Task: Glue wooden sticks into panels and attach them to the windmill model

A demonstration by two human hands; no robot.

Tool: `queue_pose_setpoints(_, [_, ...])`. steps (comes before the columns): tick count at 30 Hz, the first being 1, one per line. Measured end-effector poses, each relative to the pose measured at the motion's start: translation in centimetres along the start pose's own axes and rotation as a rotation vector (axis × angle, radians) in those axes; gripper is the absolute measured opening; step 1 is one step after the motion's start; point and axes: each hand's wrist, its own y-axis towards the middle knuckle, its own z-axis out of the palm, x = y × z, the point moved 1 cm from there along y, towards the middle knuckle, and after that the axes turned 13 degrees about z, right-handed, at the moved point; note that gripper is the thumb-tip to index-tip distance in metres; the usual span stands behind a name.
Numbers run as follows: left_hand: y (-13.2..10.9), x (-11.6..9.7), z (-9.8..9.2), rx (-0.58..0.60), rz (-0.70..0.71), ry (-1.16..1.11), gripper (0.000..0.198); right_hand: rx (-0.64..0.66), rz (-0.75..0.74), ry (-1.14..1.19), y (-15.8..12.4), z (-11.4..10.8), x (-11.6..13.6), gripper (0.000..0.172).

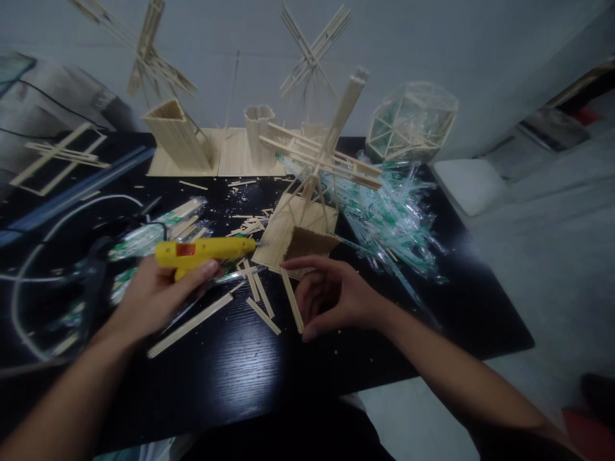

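Observation:
My left hand [154,298] is wrapped round the handle of a yellow hot glue gun [218,248], its nozzle aimed right at the wooden windmill model. My right hand [343,291] pinches a short wooden stick [292,301] upright between thumb and forefinger. The stick's top end is by the lower edge of the windmill model [271,240], built of thin strips, with crossed blades [321,160] and a box-like opening facing me. Whether stick and model touch cannot be made out. Loose sticks [262,294] lie on the table between my hands.
Crumpled clear and green plastic wrappers [394,218] cover the table's right side. More wooden models, including a slanted tower [180,137] and a clear-sided polyhedron [413,121], stand at the back. A white cable [19,307] loops at left. A white stool [468,182] stands beyond the right edge.

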Motion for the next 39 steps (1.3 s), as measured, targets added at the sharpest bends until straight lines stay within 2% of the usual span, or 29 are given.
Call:
queue_pose_setpoints(3, [0.5, -1.0, -0.4, -0.207, 0.027, 0.217, 0.052, 0.022, 0.019, 0.030, 0.0, 0.1, -0.1, 0.092])
queue_pose_setpoints(5, [0.7, -1.4, -0.9, -0.250, 0.097, 0.414, 0.050, 0.033, 0.031, 0.029, 0.1, 0.1, -0.2, 0.094])
queue_pose_setpoints(6, [0.8, -1.6, -1.1, -0.225, 0.136, 0.528, 0.047, 0.034, 0.031, 0.022, 0.2, 0.1, -0.3, 0.094])
queue_pose_setpoints(8, [0.8, -1.8, -1.3, -0.102, 0.168, 0.752, 0.040, 0.030, 0.027, -0.005, 0.3, 0.2, -0.4, 0.091])
queue_pose_setpoints(11, [0.9, -1.9, -1.4, 0.071, 0.094, 0.942, 0.039, 0.028, 0.019, -0.046, 0.5, 0.4, -0.6, 0.083])
queue_pose_setpoints(13, [0.9, -1.7, -1.3, 0.121, 0.045, 0.946, 0.044, 0.031, 0.013, -0.065, 0.5, 0.5, -0.7, 0.073])
queue_pose_setpoints(16, [0.9, -0.9, -1.4, 0.129, 0.067, 0.921, 0.048, 0.024, 0.018, -0.079, 0.5, 0.5, -0.9, 0.061])
queue_pose_setpoints(18, [0.5, -0.4, -1.5, 0.097, 0.123, 0.927, 0.049, 0.014, 0.025, -0.083, 0.6, 0.5, -1.1, 0.061])
queue_pose_setpoints(21, [-0.9, -0.4, -1.1, -0.011, 0.269, 0.934, 0.044, -0.002, 0.037, -0.085, 0.7, 0.5, -1.3, 0.063])
queue_pose_setpoints(24, [-3.3, -1.5, 0.8, -0.119, 0.441, 0.829, 0.028, -0.027, 0.060, -0.074, 1.0, 0.3, -1.7, 0.065])
queue_pose_setpoints(27, [-5.8, -2.6, 4.1, -0.072, 0.530, 0.739, 0.014, -0.097, 0.068, -0.051, 1.3, 0.0, -2.0, 0.062])
queue_pose_setpoints(30, [-7.5, -3.0, 7.2, -0.059, 0.502, 0.754, 0.031, -0.152, 0.070, -0.043, 1.6, -0.2, -2.1, 0.058])
queue_pose_setpoints(33, [-8.1, -2.8, 9.0, -0.087, 0.443, 0.786, 0.057, -0.174, 0.062, -0.048, 1.7, -0.2, -2.0, 0.055])
queue_pose_setpoints(36, [-8.1, -2.5, 9.5, -0.109, 0.407, 0.753, 0.062, -0.183, 0.058, -0.044, 1.6, 0.0, -1.9, 0.055])
queue_pose_setpoints(39, [-7.9, -2.3, 9.0, -0.082, 0.398, 0.656, 0.063, -0.177, 0.070, -0.042, 1.6, 0.1, -1.9, 0.054])
